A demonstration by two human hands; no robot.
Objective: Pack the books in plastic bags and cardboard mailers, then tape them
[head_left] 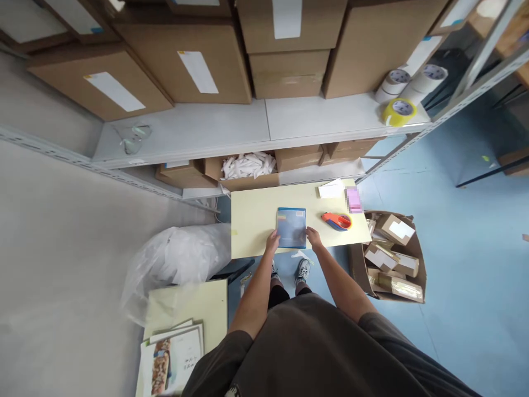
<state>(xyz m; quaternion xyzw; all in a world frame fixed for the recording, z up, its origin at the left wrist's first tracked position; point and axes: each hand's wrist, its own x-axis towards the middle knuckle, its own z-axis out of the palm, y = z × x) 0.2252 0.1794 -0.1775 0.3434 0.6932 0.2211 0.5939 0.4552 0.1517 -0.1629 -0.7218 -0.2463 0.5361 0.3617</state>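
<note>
Now the left hand (271,241) and right hand (314,237) sit at a flat blue packet (291,227) on a pale table (252,226).
The left arm (253,292) and right arm (339,284) stretch forward, angling inward. Half-curled fingers touch the packet's near corners; whether they grip it, I cannot tell. The packet lies near the table's near edge, with an orange tape dispenser (336,221) just to its right.

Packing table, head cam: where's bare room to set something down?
Bare table top lies left of the blue flat packet; a smaller patch lies between it and the orange-and-blue tape dispenser. Crowded: the far right corner, with white paper and a pink pad, and the packet's near edge, at the left hand and right hand.
</note>
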